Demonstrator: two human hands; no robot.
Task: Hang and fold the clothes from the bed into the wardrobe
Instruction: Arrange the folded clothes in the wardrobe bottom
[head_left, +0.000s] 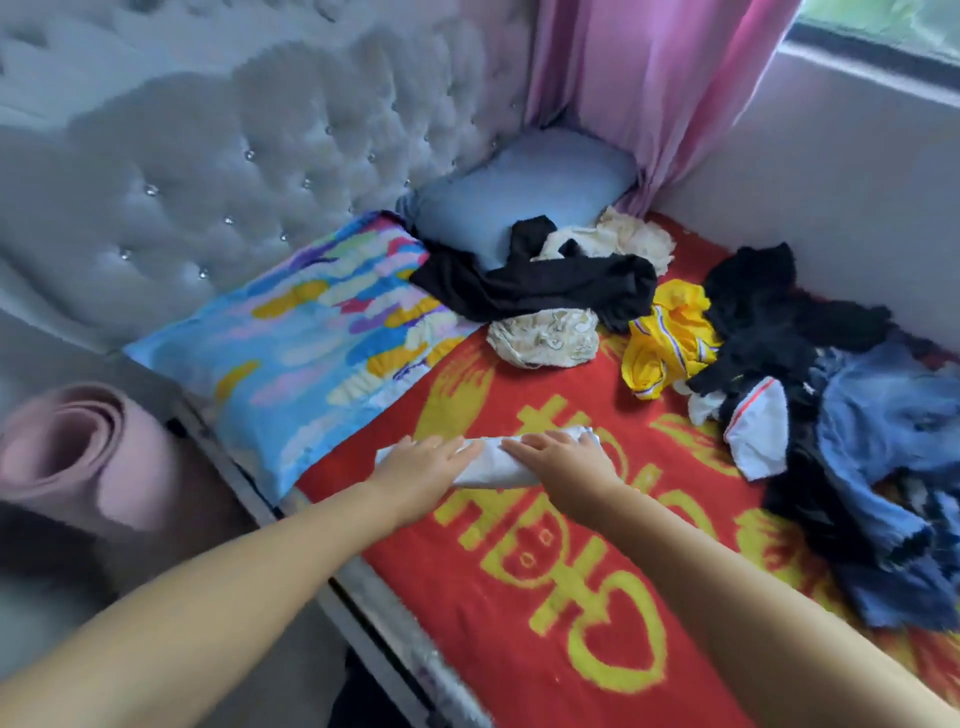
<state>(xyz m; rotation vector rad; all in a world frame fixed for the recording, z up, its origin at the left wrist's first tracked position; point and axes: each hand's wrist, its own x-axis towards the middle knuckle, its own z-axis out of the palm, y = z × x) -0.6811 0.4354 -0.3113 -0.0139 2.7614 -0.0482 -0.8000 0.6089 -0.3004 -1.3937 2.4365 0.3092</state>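
On red blanket with yellow characters, both hands pressing white roll

Beside the red blanket we count two pillows, one rolled mat, two hands and one white roll.

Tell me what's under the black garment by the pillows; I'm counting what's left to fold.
Cream cloth pokes out beneath the black garment, which lies over the blue pillow. Anything else under it is hidden.
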